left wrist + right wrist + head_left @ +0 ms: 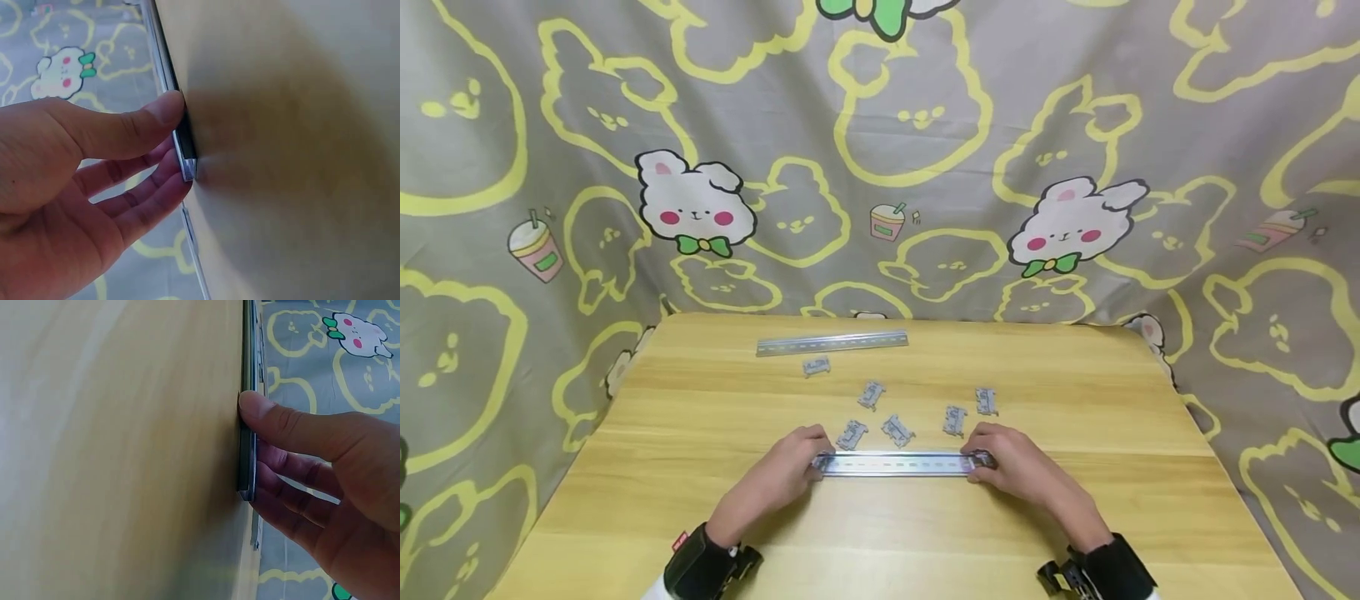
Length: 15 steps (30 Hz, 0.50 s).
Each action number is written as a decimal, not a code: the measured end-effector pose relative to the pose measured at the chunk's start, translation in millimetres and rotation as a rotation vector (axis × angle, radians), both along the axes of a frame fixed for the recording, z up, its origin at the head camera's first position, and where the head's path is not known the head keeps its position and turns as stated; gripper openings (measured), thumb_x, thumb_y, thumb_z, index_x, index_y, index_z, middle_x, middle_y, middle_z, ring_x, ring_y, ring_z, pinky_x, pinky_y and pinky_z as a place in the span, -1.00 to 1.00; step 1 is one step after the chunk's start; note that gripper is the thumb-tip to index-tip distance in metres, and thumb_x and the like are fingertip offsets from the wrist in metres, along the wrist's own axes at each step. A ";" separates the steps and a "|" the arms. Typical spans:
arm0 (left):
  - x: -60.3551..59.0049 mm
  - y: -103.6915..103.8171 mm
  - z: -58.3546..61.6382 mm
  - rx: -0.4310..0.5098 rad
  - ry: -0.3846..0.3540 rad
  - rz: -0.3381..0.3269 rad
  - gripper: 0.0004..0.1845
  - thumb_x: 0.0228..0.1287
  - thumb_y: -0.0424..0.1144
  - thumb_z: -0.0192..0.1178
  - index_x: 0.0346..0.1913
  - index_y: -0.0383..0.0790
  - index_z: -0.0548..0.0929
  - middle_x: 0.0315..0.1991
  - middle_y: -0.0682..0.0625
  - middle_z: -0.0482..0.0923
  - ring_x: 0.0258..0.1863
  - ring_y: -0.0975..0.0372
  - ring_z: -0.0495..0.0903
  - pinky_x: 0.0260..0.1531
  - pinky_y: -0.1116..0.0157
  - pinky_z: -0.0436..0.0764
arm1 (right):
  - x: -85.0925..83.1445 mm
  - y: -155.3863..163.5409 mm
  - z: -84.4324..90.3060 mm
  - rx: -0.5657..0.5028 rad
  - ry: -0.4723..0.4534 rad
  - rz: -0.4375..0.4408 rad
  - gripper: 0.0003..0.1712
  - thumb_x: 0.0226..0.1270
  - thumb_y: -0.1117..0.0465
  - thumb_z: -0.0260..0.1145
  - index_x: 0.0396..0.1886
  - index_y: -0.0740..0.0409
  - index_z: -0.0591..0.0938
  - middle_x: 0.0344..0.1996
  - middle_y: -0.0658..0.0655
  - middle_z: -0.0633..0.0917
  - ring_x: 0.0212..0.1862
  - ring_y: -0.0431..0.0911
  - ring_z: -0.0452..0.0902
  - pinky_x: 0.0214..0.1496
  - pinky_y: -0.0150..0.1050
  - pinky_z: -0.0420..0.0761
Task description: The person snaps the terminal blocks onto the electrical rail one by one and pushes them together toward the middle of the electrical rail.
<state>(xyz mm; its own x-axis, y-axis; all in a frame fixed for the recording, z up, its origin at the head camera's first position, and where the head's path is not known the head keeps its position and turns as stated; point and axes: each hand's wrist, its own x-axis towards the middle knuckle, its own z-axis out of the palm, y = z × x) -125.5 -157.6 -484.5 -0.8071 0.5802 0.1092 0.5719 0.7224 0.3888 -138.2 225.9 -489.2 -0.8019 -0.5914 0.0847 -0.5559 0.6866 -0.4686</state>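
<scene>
Flat, rail (895, 463) between both grips (seemingly pinched)

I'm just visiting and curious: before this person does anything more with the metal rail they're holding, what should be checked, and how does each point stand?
1. Left hand grips one end of the near rail: ok.
2. Right hand grips the other end: ok.
3. Rail lies flat on the table: ok.
4. Small clips lie loose within reach behind the rail: ok.
5. Second rail lies apart at the far edge: ok.
6. A clip already sits on the held rail: cannot tell.
</scene>
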 end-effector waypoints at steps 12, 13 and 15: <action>-17.8 -6.0 2.3 -0.004 -0.014 0.007 -0.61 -0.08 -0.63 0.46 -0.11 -0.32 0.76 -0.17 -0.04 0.63 -0.15 0.09 0.64 -0.06 0.15 0.71 | -14.9 -10.1 0.5 0.019 0.000 -0.016 -0.69 0.13 0.19 0.62 -0.13 0.14 0.79 -0.25 -0.05 0.66 -0.24 -0.16 0.57 -0.24 -0.27 0.60; -18.4 -5.8 2.9 -0.007 -0.013 0.008 -0.62 -0.07 -0.62 0.46 -0.11 -0.31 0.76 -0.16 -0.04 0.63 -0.16 0.09 0.63 -0.07 0.15 0.71 | -15.8 -10.2 0.7 0.021 -0.004 -0.018 -0.69 0.13 0.20 0.62 -0.12 0.15 0.79 -0.25 -0.05 0.66 -0.24 -0.16 0.56 -0.24 -0.28 0.59; -19.4 -5.5 4.0 -0.006 -0.013 0.008 -0.62 -0.06 -0.62 0.46 -0.11 -0.32 0.76 -0.16 -0.05 0.63 -0.15 0.08 0.64 -0.07 0.16 0.71 | -17.3 -10.3 1.0 0.018 -0.014 -0.022 -0.68 0.12 0.20 0.62 -0.11 0.16 0.79 -0.25 -0.04 0.66 -0.24 -0.16 0.57 -0.24 -0.28 0.60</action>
